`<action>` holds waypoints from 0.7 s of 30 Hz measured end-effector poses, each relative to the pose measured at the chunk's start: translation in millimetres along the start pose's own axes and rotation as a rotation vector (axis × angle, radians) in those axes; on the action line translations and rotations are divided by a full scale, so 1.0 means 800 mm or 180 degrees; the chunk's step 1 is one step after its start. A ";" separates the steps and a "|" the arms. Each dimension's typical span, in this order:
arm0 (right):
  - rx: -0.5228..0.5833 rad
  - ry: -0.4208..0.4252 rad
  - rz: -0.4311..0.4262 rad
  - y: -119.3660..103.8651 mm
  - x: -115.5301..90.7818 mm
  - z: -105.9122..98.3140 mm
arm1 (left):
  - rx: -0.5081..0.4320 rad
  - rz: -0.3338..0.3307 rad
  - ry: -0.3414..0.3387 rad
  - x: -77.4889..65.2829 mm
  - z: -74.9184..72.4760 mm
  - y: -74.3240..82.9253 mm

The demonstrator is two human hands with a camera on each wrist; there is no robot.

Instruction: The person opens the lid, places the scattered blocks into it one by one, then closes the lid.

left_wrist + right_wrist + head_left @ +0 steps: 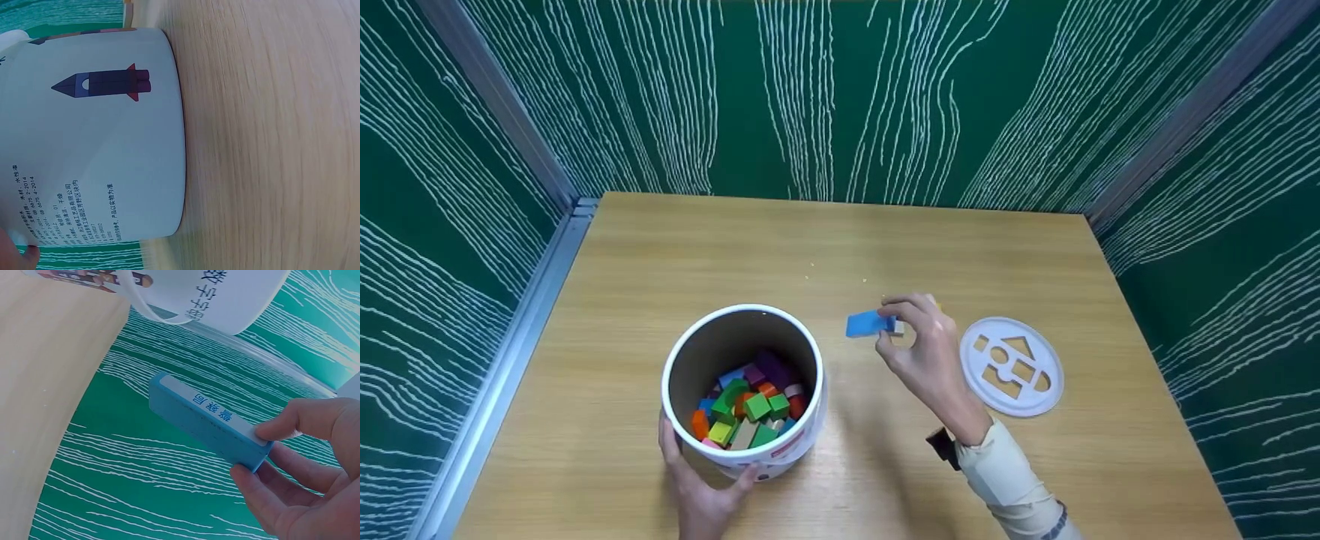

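Note:
In the head view my right hand pinches one end of a blue rectangular toy block between thumb and fingers. In the right wrist view the blue block shows a white strip with blue Chinese characters along one long face, and the thumb presses on the end of that strip. My left hand grips the lower near side of a white round bucket, thumb and fingers spread around its wall. Coloured toy blocks lie inside the bucket in a heap.
A white round lid with shaped cutouts lies flat on the wooden table, right of the right hand. Green walls with white wavy lines enclose the table's back and sides. The bucket's handle shows in the right wrist view.

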State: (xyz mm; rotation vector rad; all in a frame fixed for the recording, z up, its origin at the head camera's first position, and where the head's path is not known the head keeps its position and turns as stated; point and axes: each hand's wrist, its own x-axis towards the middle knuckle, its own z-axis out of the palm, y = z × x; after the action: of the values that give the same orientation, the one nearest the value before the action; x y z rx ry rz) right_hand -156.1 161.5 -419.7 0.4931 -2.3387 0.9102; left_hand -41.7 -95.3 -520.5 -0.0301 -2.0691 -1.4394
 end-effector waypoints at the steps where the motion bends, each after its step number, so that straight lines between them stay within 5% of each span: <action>1: 0.0014 0.0006 -0.0019 -0.002 0.000 -0.001 | 0.0015 -0.0025 0.0000 0.000 0.000 0.000; 12: 0.0149 0.0027 -0.0256 -0.027 0.004 -0.017 | 0.0091 -0.0446 -0.0039 0.000 0.001 0.004; 21: 0.0312 0.0035 -0.0344 -0.045 0.007 -0.026 | 0.0027 -0.0021 0.0003 0.000 0.000 0.000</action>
State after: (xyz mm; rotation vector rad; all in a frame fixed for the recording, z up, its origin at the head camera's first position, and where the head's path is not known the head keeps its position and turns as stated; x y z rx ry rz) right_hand -134.0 150.1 -386.2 0.6464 -2.2420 0.9770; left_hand -41.8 -95.3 -520.2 -0.0192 -2.0761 -1.4344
